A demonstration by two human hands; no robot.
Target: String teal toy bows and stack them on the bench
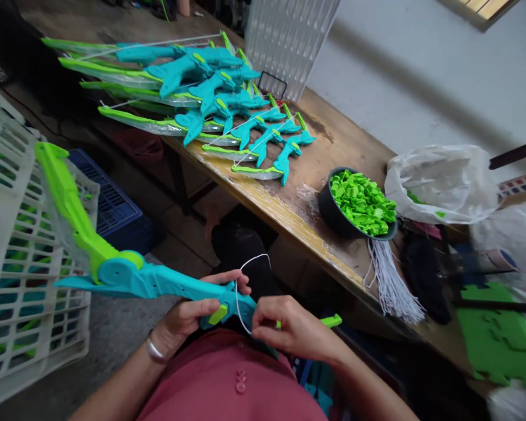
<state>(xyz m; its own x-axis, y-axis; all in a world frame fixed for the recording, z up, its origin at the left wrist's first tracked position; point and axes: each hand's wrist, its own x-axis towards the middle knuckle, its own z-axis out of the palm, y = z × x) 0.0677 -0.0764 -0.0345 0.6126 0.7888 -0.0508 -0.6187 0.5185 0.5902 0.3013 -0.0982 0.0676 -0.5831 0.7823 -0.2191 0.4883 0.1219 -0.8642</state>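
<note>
A turquoise and lime-green toy bow point(170, 282) lies across my lap, one green limb rising to the upper left. My left hand point(188, 318), with a metal band at the wrist, is closed around the bow's turquoise body, thumb beside a small green piece point(218, 314). White string point(237, 298) loops up from the bow, its thin free end curving above. My right hand point(289, 330) pinches the string's lower part close to the bow, and its fingers hide the exact grip. A green tip point(332, 320) sticks out beyond my right hand.
On the wooden table point(333, 137) lie several strung toy bows point(210, 88). A dark bowl point(328, 207) of small green pieces stands near its edge, with a bundle of white strings point(394, 286) hanging beside it. A white crate point(35, 327) stands at left, a plastic bag point(442, 181) at right.
</note>
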